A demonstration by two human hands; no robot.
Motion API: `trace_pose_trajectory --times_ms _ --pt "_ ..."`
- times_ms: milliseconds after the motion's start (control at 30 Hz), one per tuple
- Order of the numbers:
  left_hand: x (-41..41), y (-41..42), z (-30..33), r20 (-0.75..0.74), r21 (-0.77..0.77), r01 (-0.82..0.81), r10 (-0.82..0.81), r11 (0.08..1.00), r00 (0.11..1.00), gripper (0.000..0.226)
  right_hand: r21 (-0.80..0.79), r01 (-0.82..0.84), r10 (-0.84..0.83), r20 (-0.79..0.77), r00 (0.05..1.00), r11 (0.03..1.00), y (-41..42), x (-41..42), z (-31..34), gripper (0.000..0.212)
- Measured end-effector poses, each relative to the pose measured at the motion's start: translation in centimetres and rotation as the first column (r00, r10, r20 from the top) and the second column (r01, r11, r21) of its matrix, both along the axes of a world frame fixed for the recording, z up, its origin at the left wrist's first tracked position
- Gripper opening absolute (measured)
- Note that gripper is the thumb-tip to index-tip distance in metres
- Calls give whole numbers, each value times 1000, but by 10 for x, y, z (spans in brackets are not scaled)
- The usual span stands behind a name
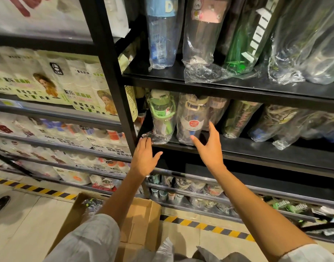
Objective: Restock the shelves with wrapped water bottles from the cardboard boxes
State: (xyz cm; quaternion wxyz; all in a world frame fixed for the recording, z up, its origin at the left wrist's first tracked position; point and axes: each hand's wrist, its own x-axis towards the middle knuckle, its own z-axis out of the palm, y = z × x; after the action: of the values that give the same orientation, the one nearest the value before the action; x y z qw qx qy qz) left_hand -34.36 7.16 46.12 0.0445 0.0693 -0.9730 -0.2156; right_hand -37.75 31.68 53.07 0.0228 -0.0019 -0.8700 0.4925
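Both hands were spread open and empty: right hand [209,146] sat nearest the upright plastic-wrapped clear bottle with red round label [190,121] at the black metal shelf [256,152] front edge, left hand [145,157] beside the wrapped green-lidded bottle [161,118].

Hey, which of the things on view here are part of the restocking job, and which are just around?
Job:
- green-lidded wrapped bottle
- clear wrapped bottle with red round label
- open brown cardboard box
- black metal shelf
- left hand, right hand

Around:
- paper cup packs
- yellow-black floor tape
- black shoe
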Motion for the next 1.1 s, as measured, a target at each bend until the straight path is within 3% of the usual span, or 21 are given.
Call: trace_pose_trajectory --times_ms 100,200,367,467,633,800,867,1033,1100 --pt "36 -3 -4 -43 -28 0 -2 1000 999 75 223 -145 152 -15 988 964 14 30 -10 77" --pt "89 0 3 -53 -13 -4 4 1000 999 62 430 -298 323 16 946 852 18 63 -22 76" --pt "195 6 2 39 -84 -133 136 988 990 62 600 -463 540 62 840 652 -1 119 -44 73" --pt "263 -5 -12 100 -159 -211 228 964 968 63 611 -527 597 109 795 590 -23 158 -61 76" --pt "361 -13 -10 187 -51 -483 484 874 855 63 617 -656 714 208 669 435 -66 213 -95 68" --pt "416 -44 -33 276 -38 -613 598 789 752 60 598 -750 764 332 554 283 -122 243 -109 81" --pt "428 -62 -46 300 -42 -637 618 770 727 56 579 -783 768 388 510 227 -150 248 -116 75" --pt "435 -124 -85 390 7 -694 637 720 665 57 505 -846 743 499 445 168 -233 252 -146 55" --pt "431 -155 -108 430 47 -714 631 699 645 56 423 -886 717 557 419 190 -269 252 -164 70"
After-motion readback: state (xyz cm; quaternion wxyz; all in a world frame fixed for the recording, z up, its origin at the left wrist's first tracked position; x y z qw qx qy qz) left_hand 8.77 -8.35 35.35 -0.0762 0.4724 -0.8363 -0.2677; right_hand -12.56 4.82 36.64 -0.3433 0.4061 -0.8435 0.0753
